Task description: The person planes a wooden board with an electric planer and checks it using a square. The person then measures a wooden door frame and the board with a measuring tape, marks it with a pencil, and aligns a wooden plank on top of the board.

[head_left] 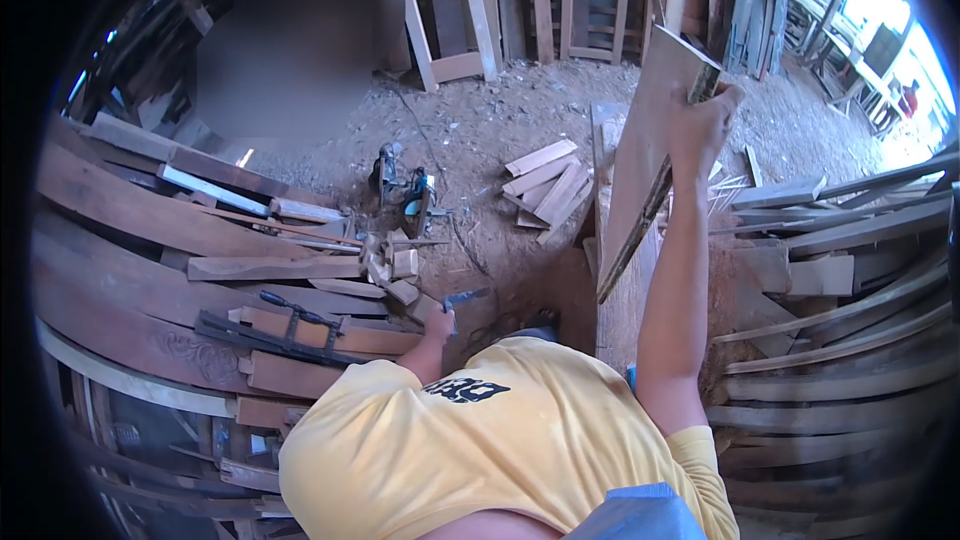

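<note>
My right hand (700, 130) is raised at the right, its fingers closed around the edge of a flat wooden board (640, 125). The board stands tilted on edge, with a dark, rough strip along the side towards my arm. Low at the left, my left hand (438, 323) is closed around a hammer (465, 297); its dark head points right, and the fingers hide part of the handle. Small wood blocks (404, 263) lie just beyond that hand. Below the raised board runs a wooden bench or plank (622, 315).
Cut wood pieces (548, 180) are piled on the dirt floor ahead. Power tools (418, 195) with a cord lie to their left. Long planks (130, 270) and a black clamp-like frame (295, 325) are on the left; stacked boards (850, 340) on the right. Door frames (590, 0) lean behind.
</note>
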Demonstrator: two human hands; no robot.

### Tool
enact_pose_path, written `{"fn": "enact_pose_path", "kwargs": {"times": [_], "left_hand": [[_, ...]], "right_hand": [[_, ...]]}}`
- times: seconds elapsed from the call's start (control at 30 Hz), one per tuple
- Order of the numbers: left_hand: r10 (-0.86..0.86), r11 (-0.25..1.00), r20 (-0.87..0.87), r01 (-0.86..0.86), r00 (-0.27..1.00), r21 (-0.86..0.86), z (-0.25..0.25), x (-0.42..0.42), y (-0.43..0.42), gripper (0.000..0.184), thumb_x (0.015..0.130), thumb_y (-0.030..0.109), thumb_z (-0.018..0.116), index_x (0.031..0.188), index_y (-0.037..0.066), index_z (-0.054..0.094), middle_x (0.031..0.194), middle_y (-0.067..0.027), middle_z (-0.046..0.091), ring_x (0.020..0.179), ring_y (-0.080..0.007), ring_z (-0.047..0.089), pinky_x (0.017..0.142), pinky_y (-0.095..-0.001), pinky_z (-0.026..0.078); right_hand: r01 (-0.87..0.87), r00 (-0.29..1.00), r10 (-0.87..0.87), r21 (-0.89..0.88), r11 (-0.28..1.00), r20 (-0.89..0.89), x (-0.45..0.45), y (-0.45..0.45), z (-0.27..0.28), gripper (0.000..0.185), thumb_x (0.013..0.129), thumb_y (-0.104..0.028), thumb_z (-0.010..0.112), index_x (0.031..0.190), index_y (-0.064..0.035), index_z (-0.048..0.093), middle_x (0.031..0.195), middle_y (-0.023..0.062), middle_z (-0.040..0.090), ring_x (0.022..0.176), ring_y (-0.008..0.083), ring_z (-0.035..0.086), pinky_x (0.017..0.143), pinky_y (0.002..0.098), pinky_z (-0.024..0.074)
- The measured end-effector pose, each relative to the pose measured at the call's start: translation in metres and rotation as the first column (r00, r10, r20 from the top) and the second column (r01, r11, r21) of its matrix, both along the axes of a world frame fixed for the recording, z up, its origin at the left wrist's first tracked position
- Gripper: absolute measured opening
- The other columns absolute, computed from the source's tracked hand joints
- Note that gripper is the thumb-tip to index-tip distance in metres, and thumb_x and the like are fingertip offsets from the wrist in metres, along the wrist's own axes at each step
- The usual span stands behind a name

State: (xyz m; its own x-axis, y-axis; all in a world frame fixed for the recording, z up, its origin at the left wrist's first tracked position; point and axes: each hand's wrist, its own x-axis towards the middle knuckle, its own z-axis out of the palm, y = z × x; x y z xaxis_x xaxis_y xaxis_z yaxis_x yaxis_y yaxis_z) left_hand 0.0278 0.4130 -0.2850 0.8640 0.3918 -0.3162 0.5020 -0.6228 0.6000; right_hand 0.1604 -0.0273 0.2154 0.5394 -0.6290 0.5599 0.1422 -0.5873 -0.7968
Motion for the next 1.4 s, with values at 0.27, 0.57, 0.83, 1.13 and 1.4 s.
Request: {"fn": "enact_pose_path", "kwargs": {"times": [0.27, 0.57, 0.83, 1.13, 1.4], "left_hand": [[0.009, 0.998, 0.024, -0.007, 1.000, -0.055, -0.008, -0.001, 0.006, 0.024, 0.089, 0.023, 0.069, 0.100, 0.003, 0.069, 0.092, -0.0214, 0.072, 0.091, -0.0386, 0.071, 0.080, -0.0484, 0.053], [0.023, 0.999, 0.003, -0.023, 1.000, 0.025, -0.013, -0.012, -0.003, 0.024, 0.087, 0.020, 0.068, 0.102, 0.002, 0.069, 0.096, -0.0244, 0.072, 0.095, -0.0432, 0.069, 0.084, -0.0520, 0.053], [0.017, 0.998, -0.020, -0.015, 1.000, 0.067, -0.023, -0.019, -0.016, 0.027, 0.087, 0.026, 0.072, 0.100, 0.003, 0.065, 0.105, -0.0248, 0.071, 0.103, -0.0451, 0.067, 0.089, -0.0532, 0.052], [-0.005, 0.997, -0.028, 0.007, 1.000, 0.071, -0.005, -0.025, -0.010, 0.032, 0.088, 0.027, 0.070, 0.108, 0.003, 0.066, 0.108, -0.0265, 0.070, 0.106, -0.0449, 0.066, 0.091, -0.0525, 0.052], [-0.024, 0.992, -0.064, 0.032, 0.998, 0.126, -0.012, -0.014, -0.005, 0.031, 0.090, 0.026, 0.066, 0.105, -0.001, 0.067, 0.111, -0.0298, 0.069, 0.109, -0.0474, 0.065, 0.093, -0.0528, 0.051]], "right_hand": [[0.065, 0.998, -0.064, -0.035, 0.997, 0.022, 0.002, -0.008, -0.005, 0.059, 0.083, -0.014, 0.081, 0.125, 0.0035, 0.043, 0.113, 0.0302, 0.061, 0.107, 0.0480, 0.062, 0.097, 0.0503, 0.0467], [0.006, 1.000, -0.006, -0.017, 1.000, -0.008, -0.003, -0.009, -0.003, 0.049, 0.087, -0.012, 0.075, 0.119, 0.0055, 0.042, 0.113, 0.0268, 0.057, 0.104, 0.0423, 0.061, 0.095, 0.0483, 0.0455], [0.042, 0.999, -0.043, -0.026, 0.999, -0.024, -0.002, -0.017, -0.002, 0.048, 0.085, -0.011, 0.077, 0.117, 0.0034, 0.044, 0.111, 0.0241, 0.059, 0.106, 0.0400, 0.062, 0.095, 0.0470, 0.0455], [0.052, 0.998, -0.052, -0.020, 0.998, -0.025, -0.011, -0.017, -0.013, 0.056, 0.086, -0.019, 0.077, 0.125, 0.0030, 0.043, 0.116, 0.0273, 0.061, 0.107, 0.0461, 0.063, 0.096, 0.0505, 0.0464], [-0.072, 0.997, 0.073, -0.054, 0.996, 0.018, -0.027, -0.012, -0.022, 0.040, 0.087, -0.004, 0.070, 0.115, 0.0011, 0.043, 0.108, 0.0236, 0.055, 0.102, 0.0412, 0.061, 0.090, 0.0498, 0.0468]]}}
